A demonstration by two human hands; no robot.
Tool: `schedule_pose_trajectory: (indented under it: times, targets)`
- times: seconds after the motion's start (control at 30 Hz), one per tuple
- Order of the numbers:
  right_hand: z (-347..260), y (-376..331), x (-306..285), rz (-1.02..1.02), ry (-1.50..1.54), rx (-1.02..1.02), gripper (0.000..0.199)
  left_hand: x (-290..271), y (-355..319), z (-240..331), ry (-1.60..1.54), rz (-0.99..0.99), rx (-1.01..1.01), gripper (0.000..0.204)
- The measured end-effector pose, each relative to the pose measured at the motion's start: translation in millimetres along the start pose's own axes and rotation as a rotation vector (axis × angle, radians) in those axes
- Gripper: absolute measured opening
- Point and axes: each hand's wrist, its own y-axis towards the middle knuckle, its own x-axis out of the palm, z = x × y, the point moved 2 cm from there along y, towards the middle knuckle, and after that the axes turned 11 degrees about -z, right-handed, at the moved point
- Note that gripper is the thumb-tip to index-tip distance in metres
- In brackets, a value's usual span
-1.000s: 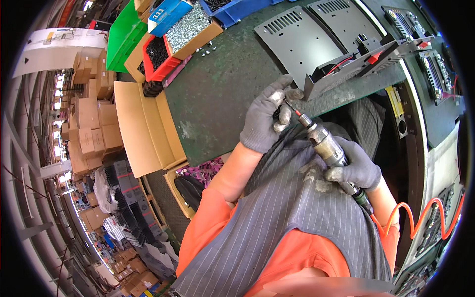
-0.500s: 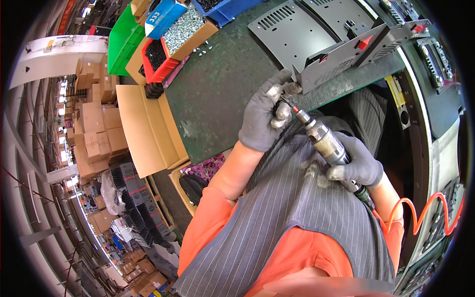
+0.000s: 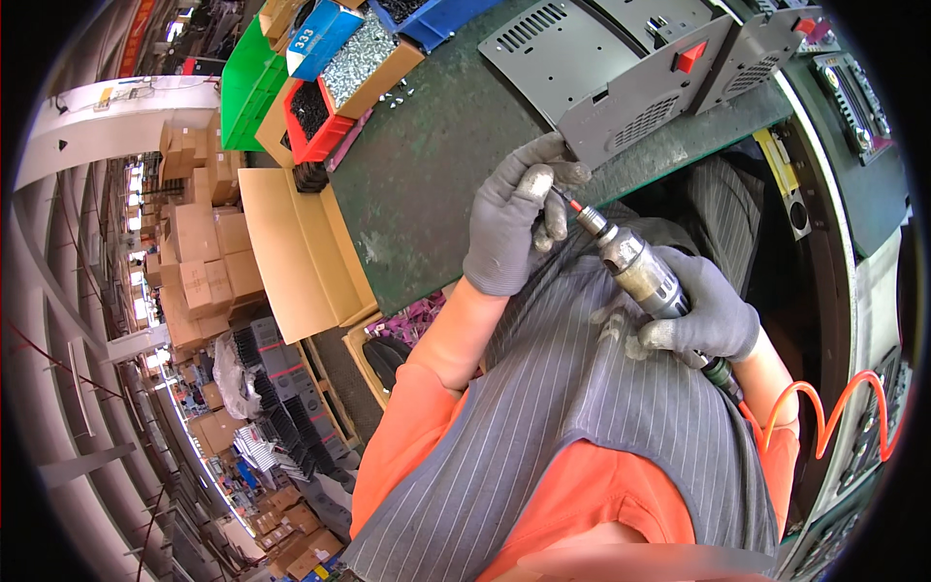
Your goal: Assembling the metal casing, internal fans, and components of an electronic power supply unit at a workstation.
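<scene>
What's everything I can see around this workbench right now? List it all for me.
Grey metal panels: several, grey with red switches, far side of bench.
Workbench: one, dark green, ahead.
Parts bins: several; green, red, blue and cardboard, holding screws, at bench's left end.
Cardboard tray: one, tan, left of bench.
Stacked cartons: many, brown, far left.
Air screwdriver: one, worn metal, red-marked bit.
Coiled hose: one, orange, lower right.
Left hand: grey glove, fingertips at the bit's tip.
Right hand: grey glove, gripping the screwdriver.

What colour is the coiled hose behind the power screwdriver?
Orange; the coiled hose shows best in the head view, lower right.
</scene>
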Motion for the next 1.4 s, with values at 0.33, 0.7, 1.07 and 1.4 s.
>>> schedule_pose_trajectory:
  times: [0.33,0.7,1.07,1.4]
  targets:
    - [-5.5,-45.3,3.5,0.144,0.158,-0.209,0.085,-10.4,36.5,-25.6,1.212,0.018,0.370,0.069]
    - [10.4,-42.4,-7.6,0.219,0.048,-0.132,0.070,-15.6,62.5,-40.8,1.151,-0.078,0.298,0.026]
    - [-0.9,-21.1,-4.3,0.124,0.317,-0.262,0.062,-13.2,64.0,-36.9,1.171,-0.104,0.273,0.018]
    - [-14.0,-31.1,-5.3,0.220,-0.010,-0.119,0.067,-37.4,61.5,-20.0,0.404,-0.284,-0.032,0.043]
